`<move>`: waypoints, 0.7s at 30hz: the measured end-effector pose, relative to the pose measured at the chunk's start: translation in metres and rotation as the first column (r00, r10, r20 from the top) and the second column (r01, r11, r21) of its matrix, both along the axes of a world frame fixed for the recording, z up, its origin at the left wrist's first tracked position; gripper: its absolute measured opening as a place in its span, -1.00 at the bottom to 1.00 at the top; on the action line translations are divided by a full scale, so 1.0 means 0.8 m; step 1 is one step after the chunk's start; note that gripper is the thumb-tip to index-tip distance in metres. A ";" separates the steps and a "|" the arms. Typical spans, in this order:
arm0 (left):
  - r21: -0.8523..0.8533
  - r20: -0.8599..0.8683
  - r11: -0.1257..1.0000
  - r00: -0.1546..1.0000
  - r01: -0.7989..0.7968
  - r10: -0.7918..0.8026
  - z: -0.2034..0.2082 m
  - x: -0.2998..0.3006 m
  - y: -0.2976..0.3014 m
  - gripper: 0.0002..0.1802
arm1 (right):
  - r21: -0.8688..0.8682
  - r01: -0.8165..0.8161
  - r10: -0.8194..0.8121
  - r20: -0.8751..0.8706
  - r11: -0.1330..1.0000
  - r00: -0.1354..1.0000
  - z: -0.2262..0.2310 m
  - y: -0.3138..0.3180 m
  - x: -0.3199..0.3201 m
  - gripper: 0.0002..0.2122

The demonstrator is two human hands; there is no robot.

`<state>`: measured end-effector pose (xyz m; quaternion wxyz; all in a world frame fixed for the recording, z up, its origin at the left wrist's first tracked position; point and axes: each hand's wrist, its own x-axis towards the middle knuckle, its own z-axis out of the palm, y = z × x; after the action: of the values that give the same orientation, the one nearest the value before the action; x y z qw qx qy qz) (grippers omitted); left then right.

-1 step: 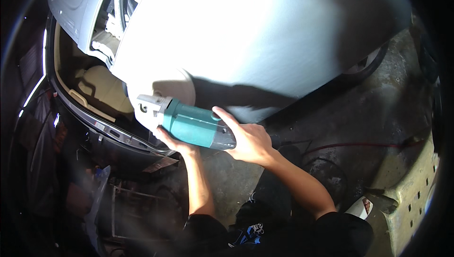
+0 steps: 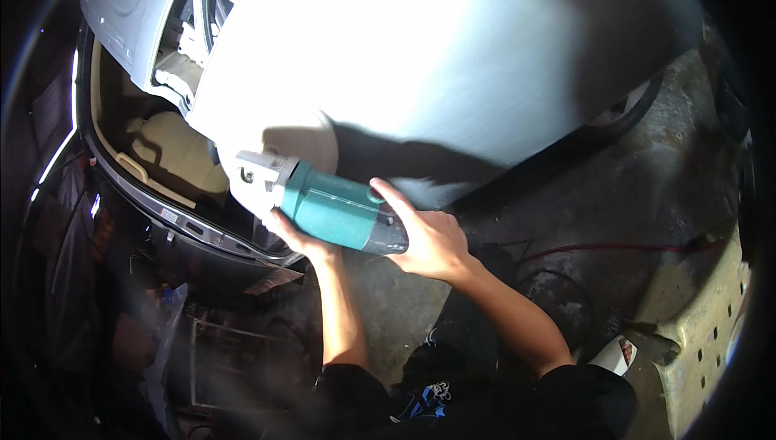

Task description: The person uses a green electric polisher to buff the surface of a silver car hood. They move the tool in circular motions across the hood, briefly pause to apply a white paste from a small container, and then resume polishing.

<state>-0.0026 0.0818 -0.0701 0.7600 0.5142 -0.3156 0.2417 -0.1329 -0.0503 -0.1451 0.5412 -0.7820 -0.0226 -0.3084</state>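
Observation:
A teal electric polisher [image 2: 335,209] with a silver metal gear head lies across in front of me, its round pale pad [image 2: 311,137] against the edge of a brightly lit, light-grey car panel [image 2: 453,76]. My right hand [image 2: 432,242] is wrapped round the dark rear grip, thumb along the top of the body. Below the gear head, my left hand [image 2: 303,242] supports the tool from underneath; the body hides some of its fingers. Strong glare washes out part of the pad and panel.
An open car door frame [image 2: 186,226] is at the left, with a beige seat [image 2: 174,149] inside. A red hose [image 2: 614,247] crosses the dark concrete floor at right. Near the lower right stands a pale perforated plastic piece [image 2: 699,343]. A metal frame [image 2: 234,327] lies at lower left.
The polisher has shifted slightly to the right and a little away from me, and its gear head has moved up the picture. My right hand has shifted slightly right with it.

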 end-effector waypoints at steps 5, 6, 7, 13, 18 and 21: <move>0.441 0.410 0.854 0.908 -0.276 0.082 0.004 0.047 -0.061 -0.47 | 0.285 0.230 -0.314 0.294 0.930 0.903 -0.028 -0.026 -0.016 -0.04; 0.523 0.447 0.810 0.894 -0.266 0.004 0.016 0.023 -0.095 -0.50 | 0.332 0.266 -0.381 0.353 0.905 0.854 -0.029 -0.037 -0.023 -0.03; 0.599 0.478 0.755 0.875 -0.267 -0.070 0.028 0.002 -0.123 -0.51 | 0.372 0.282 -0.418 0.366 0.885 0.831 -0.028 -0.050 -0.030 -0.02; 0.594 0.530 0.797 0.799 -0.110 -0.285 0.065 -0.119 -0.280 -0.06 | 0.658 0.246 -0.506 0.237 0.711 0.829 -0.040 -0.104 -0.040 -0.06; 0.564 0.641 0.779 0.740 -0.273 -0.205 0.080 -0.109 -0.252 0.05 | 0.668 0.243 -0.499 0.221 0.703 0.838 -0.037 -0.082 -0.020 -0.04; 0.576 0.497 0.810 0.834 -0.109 -0.241 0.076 -0.083 -0.203 -0.17 | 0.536 0.261 -0.472 0.303 0.803 0.828 -0.036 -0.045 0.000 0.00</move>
<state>-0.0693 -0.0806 -0.0092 0.4507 0.6185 -0.5964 0.2422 -0.1330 -0.0862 -0.1740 0.6247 -0.5288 0.0923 -0.5670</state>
